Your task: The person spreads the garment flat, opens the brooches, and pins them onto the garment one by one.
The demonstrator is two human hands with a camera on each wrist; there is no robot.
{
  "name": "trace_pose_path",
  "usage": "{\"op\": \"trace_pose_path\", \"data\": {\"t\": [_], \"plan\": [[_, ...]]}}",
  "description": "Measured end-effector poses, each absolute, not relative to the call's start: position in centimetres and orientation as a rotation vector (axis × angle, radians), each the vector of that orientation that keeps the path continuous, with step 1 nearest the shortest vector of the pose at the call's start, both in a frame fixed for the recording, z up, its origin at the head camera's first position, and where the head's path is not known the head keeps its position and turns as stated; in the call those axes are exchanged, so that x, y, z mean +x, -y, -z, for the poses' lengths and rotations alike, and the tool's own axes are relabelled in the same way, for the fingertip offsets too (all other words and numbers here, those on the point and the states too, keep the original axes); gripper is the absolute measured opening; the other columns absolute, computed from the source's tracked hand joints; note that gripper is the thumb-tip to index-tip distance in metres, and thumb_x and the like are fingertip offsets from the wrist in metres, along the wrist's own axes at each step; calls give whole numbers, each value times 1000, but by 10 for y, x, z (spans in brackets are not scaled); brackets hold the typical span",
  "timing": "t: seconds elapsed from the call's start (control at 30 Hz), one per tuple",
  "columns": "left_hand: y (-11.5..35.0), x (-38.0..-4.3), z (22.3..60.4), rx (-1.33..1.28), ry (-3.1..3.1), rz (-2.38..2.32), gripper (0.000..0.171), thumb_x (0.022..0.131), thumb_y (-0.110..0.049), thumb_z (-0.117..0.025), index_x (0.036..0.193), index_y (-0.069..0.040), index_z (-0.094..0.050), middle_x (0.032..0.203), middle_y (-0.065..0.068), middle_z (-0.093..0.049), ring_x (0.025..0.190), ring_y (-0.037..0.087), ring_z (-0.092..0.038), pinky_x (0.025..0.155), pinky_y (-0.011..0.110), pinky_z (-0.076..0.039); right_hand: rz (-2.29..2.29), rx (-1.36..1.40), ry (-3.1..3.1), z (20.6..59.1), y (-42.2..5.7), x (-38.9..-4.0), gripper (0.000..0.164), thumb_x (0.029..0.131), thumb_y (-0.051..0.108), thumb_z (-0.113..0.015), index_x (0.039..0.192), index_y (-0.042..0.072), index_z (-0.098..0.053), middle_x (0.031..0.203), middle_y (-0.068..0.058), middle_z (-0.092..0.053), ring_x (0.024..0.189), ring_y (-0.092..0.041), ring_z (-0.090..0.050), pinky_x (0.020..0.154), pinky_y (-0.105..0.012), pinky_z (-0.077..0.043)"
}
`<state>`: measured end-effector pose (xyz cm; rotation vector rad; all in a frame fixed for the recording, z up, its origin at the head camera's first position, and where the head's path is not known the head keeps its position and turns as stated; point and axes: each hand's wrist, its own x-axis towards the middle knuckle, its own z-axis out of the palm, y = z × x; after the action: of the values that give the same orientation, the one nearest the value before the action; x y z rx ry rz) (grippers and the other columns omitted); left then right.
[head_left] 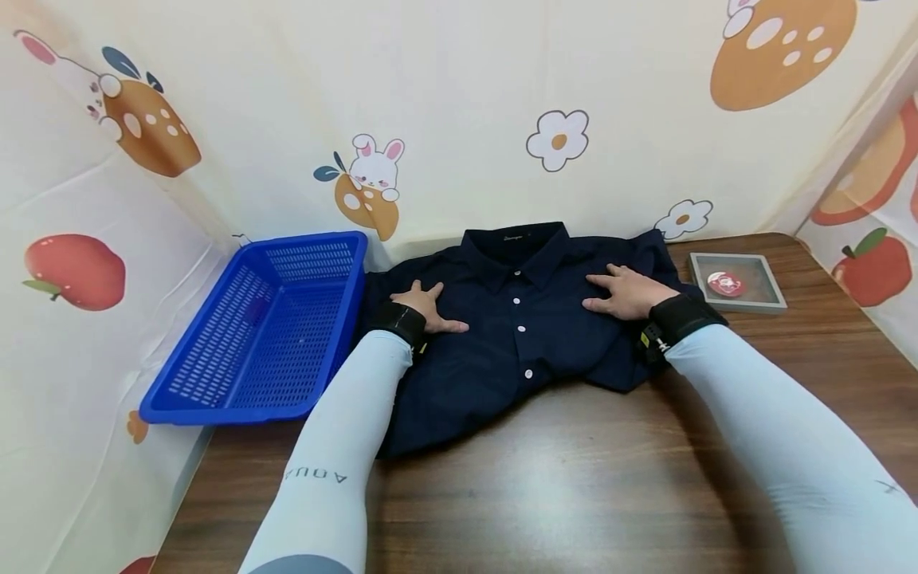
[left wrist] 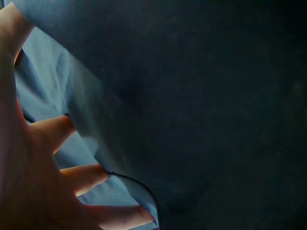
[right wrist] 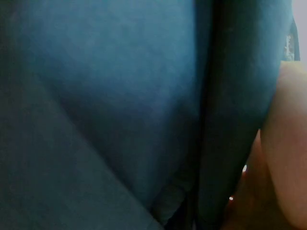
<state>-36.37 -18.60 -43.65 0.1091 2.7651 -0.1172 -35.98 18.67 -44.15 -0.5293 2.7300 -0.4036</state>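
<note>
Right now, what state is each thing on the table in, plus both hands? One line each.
Navy shirt: front up, collar toward the wall, front closed, lower edge uneven
Blue basket: open side up, left of the shirt
Grey square tray: lying flat, holding the red disc
Red disc: inside the tray, off-centre
Left hand: resting on the shirt, fingers spread
Right hand: resting on the shirt

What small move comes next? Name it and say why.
Perhaps the right hand should tug the right half of the shirt down a little: the hand rests there, and the shirt slants along its bottom, reaching lower on the left.
</note>
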Motion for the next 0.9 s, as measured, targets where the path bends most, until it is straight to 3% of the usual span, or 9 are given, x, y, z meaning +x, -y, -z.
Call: {"op": "trace_pose_path", "data": {"t": [0.27, 0.43, 0.67, 0.8, 0.9], "plan": [[185, -353, 428, 96, -2785, 4, 102, 77, -75, -57, 155, -22, -17, 156, 25, -12, 132, 55, -29, 105, 63, -27, 507, -536, -2751, 440, -188, -355, 72, 97, 49, -48, 148, 0, -32, 150, -37, -14, 138, -53, -9, 108, -64, -14], [181, -335, 410, 178, -2814, -105, 86, 88, -63, -55, 155, -21, -21, 157, 20, -17, 136, 43, -30, 107, 54, -31, 627, -573, -2803, 427, -189, -344, 65, 99, 42, -49, 147, 1, -35, 152, -32, -19, 139, -48, -17, 108, -62, -18], [171, -283, 374, 497, -2812, -124, 78, 92, -59, -52, 152, -16, -29, 151, 16, -34, 135, 30, -37, 109, 45, -31, 722, -634, -2900, 403, -191, -312, 60, 99, 42, -50, 145, 4, -40, 153, -26, -23, 138, -44, -23, 107, -59, -23], [172, -248, 361, 580, -2831, -140, 77, 90, -61, -53, 151, -17, -33, 147, 15, -39, 130, 29, -44, 106, 46, -36, 779, -699, -2957, 394, -192, -288, 55, 98, 38, -53, 141, 5, -45, 147, -23, -33, 134, -40, -32, 105, -56, -29], [178, -221, 360, 583, -2872, -171, 78, 88, -63, -54, 149, -19, -36, 144, 14, -43, 126, 28, -49, 104, 46, -39, 799, -758, -2986, 391, -193, -268, 47, 97, 33, -57, 133, 4, -53, 135, -20, -46, 122, -36, -45, 96, -52, -39]]}}
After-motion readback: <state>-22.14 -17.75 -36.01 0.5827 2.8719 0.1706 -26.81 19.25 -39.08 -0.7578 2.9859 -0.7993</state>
